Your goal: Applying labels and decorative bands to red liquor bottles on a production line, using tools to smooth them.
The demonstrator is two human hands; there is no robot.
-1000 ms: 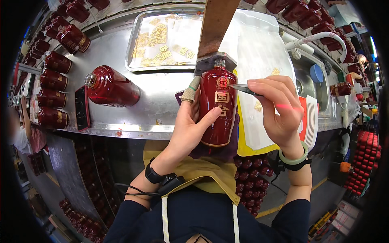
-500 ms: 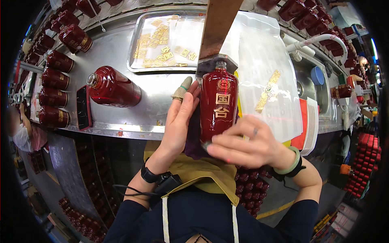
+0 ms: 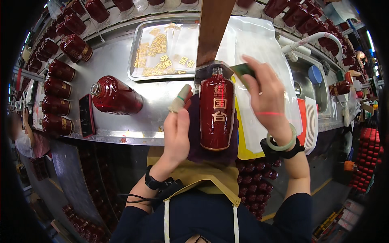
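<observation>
A dark red glass bottle (image 3: 217, 129) with gold characters down its front lies on a purple cloth (image 3: 194, 137), its neck pointing away from me. Just left of it, my left hand (image 3: 177, 129) is open and holds nothing; pale covers sit on its fingertips. My right hand (image 3: 267, 91) is raised to the right of the bottle's neck and grips a dark green flat piece (image 3: 244, 75), whose exact kind I cannot make out. Under that hand lies a white sheet (image 3: 249, 36). A metal tray (image 3: 132, 60) holds several gold character stickers (image 3: 157, 44).
Another red bottle (image 3: 115, 97) stands left, beside a phone (image 3: 86, 115). More bottles (image 3: 56, 101) line the left edge. A wooden post (image 3: 212, 28) rises beyond the bottle. At right are a white pipe (image 3: 320, 36), a sink with a blue bowl (image 3: 315, 74) and stacked cards (image 3: 311, 125).
My right hand has left the bottle's lower end and moved up and right with the green piece. My left hand has drawn slightly away from the bottle. The gold strip on the sheet no longer shows.
</observation>
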